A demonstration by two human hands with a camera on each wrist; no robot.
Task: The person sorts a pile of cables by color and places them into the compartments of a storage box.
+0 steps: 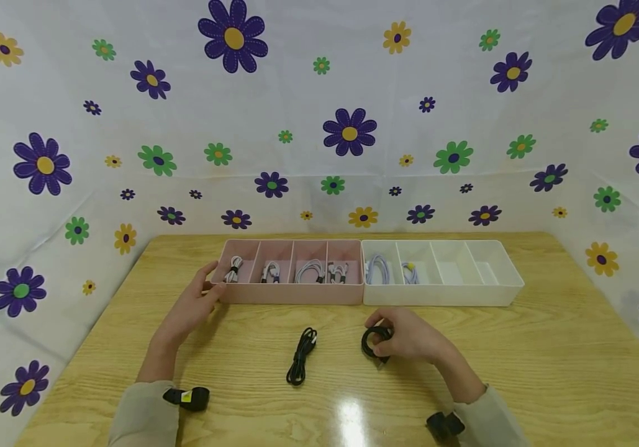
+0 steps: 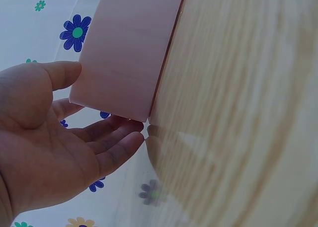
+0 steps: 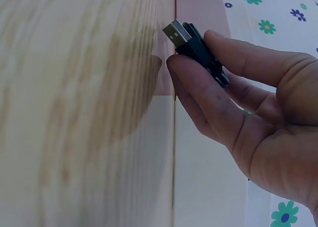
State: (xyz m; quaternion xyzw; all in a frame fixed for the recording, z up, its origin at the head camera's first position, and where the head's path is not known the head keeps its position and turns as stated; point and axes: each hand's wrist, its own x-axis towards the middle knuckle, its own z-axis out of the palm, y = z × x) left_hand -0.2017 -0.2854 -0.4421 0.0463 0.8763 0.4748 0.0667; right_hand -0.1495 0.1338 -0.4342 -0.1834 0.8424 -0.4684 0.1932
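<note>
Between thumb and fingers my right hand [image 1: 411, 335] pinches a coiled black USB cable [image 1: 369, 343], in front of the white box. Its metal USB plug [image 3: 177, 33] sticks out past the fingertips in the right wrist view. My left hand [image 1: 193, 304] rests at the left end of the pink divided box [image 1: 291, 294], thumb at the front corner and fingers around the end. In the left wrist view the left hand's fingers [image 2: 121, 150] lie against the pink box's end. A second black cable [image 1: 301, 357], bundled lengthwise, lies on the table between the hands.
Bundled white cables [image 1: 310, 271] sit in the pink box's compartments. The white divided box [image 1: 442, 295] adjoins it on the right, with lilac cables [image 1: 377, 270] in its two left compartments. Both stand near the wooden table's [image 1: 252, 410] back edge, before a flowered cloth [image 1: 297, 93].
</note>
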